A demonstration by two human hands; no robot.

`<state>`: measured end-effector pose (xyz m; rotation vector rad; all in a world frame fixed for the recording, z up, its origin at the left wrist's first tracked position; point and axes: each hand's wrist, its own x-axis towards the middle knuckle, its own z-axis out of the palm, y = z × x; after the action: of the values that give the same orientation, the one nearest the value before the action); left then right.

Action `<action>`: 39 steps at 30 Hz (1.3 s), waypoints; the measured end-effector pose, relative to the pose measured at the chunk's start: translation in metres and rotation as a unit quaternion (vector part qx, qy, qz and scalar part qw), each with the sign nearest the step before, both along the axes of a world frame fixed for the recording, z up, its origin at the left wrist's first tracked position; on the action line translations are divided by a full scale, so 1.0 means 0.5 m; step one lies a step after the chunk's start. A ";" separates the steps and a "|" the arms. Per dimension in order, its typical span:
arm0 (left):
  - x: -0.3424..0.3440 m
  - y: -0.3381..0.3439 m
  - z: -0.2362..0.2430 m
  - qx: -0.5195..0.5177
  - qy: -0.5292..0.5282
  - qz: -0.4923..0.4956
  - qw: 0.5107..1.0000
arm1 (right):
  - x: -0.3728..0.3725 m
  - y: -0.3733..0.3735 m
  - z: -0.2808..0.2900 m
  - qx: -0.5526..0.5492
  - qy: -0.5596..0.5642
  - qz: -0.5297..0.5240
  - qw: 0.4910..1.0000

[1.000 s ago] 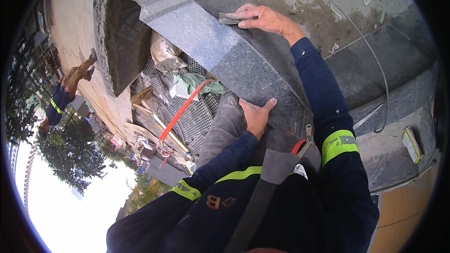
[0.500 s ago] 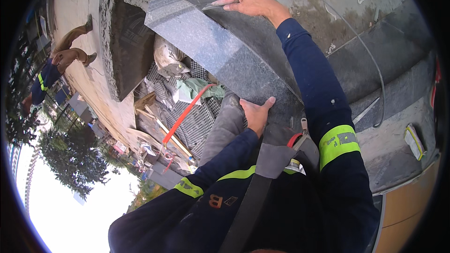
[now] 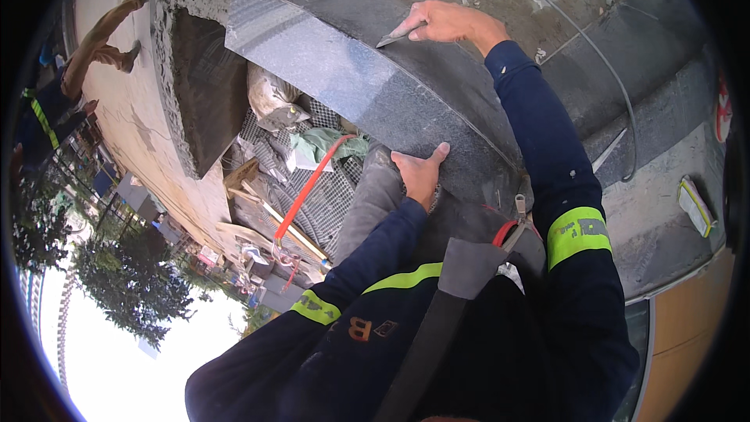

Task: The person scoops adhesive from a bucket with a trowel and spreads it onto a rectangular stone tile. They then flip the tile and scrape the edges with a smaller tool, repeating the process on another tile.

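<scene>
A thin, pointed grey blade (image 3: 388,40) is pinched in the fingers of my right hand (image 3: 447,22). Its tip meets the dark top slab (image 3: 328,0) close to the long seam along the slab's front edge. Below that seam runs a speckled grey stone facing slab (image 3: 344,70). My left hand (image 3: 419,175) rests against the lower edge of this facing, thumb and forefinger spread apart; its other fingers are partly hidden. Whatever handle the blade has is covered by my right hand.
Left of the slab is a hollow with rough mortar edges (image 3: 173,55). Beneath lie a filled sack (image 3: 269,98), black mesh (image 3: 293,195), wood strips and an orange strap (image 3: 312,187). A cable (image 3: 601,62) crosses at right. Another person (image 3: 58,101) walks at far left.
My right hand and the blade have moved right and slightly down along the seam. My left hand stays against the facing. The person at left has moved, and the whole view has shifted a little.
</scene>
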<state>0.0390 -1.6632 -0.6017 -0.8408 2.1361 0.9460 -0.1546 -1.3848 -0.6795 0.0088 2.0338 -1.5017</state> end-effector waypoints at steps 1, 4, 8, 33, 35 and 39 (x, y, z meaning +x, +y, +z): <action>-0.012 0.000 0.000 -0.009 0.002 -0.009 1.000 | 0.006 0.014 0.002 0.029 -0.009 0.006 1.000; -0.051 0.052 0.068 -0.055 -0.066 0.014 0.996 | 0.070 0.044 0.056 0.082 0.001 -0.125 0.989; -0.041 0.016 0.044 -0.036 -0.063 0.048 0.996 | 0.255 0.212 0.289 0.116 0.142 -0.267 0.946; -0.016 -0.041 0.171 0.092 -0.234 -0.080 0.964 | 0.915 -0.292 0.279 0.371 -0.155 -0.710 0.578; 0.034 -0.034 0.202 0.142 -0.214 -0.148 0.955 | 0.915 -0.291 0.283 0.310 -0.197 -0.733 0.573; 0.144 0.108 0.218 0.296 -0.228 -0.336 0.865 | 0.942 -0.310 0.263 0.386 -0.138 -0.707 0.576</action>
<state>0.1111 -1.6089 -0.4925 0.0222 1.4157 0.8318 0.3162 -1.5398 -0.5480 2.5216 2.1017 -0.8287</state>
